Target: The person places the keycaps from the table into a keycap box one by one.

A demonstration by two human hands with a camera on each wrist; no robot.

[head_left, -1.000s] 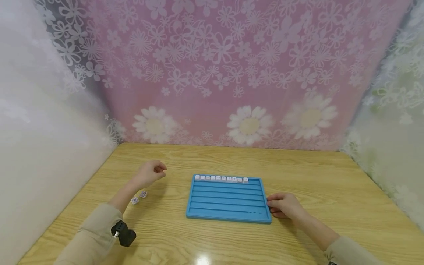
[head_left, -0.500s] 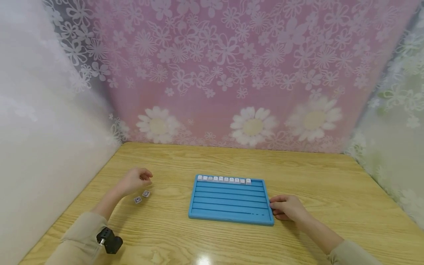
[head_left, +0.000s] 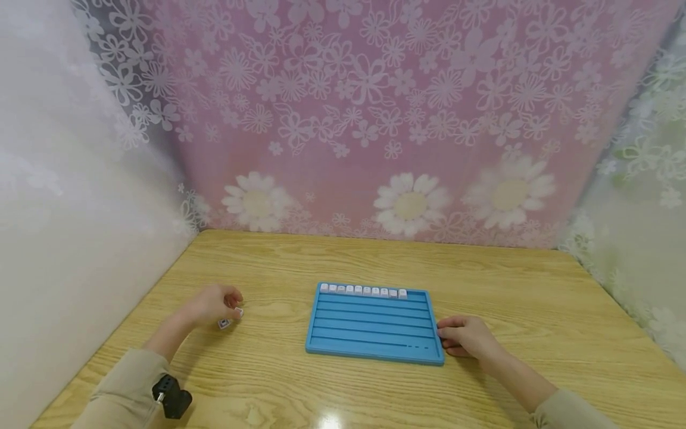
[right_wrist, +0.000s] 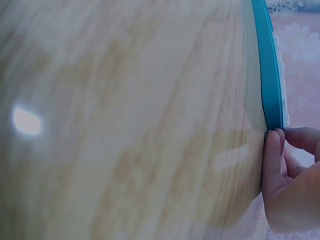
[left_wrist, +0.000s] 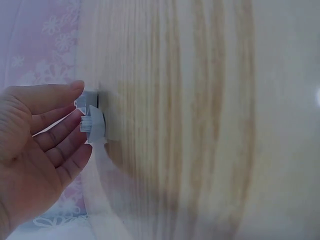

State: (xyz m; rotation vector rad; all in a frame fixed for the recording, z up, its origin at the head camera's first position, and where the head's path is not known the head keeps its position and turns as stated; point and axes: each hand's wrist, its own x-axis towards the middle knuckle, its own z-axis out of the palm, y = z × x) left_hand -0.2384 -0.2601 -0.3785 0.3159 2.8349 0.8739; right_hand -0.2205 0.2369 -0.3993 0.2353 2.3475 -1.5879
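In the head view my left hand [head_left: 215,305] is lowered over two loose white keycaps at the left. Its thumb is beside the farther keycap [head_left: 239,311]; the nearer keycap [head_left: 224,323] is partly covered by the hand. The left wrist view shows the thumb and fingers spread around the two, one keycap [left_wrist: 96,124] in front of the other [left_wrist: 89,98]; no firm grip is visible. My right hand [head_left: 468,337] pinches the right edge of a blue ridged tray [head_left: 370,330]. Along the tray's top groove stands a row of several white keycaps [head_left: 367,291].
The wooden table [head_left: 278,387] extends around the tray on all sides. Behind it hangs a pink floral curtain [head_left: 332,149], with pale walls at left and right. A black camera mount [head_left: 171,397] sits on the left sleeve.
My left hand has moved left and toward me, down to the loose keycaps. My right hand stays at the tray's edge. The camera view has shifted slightly.
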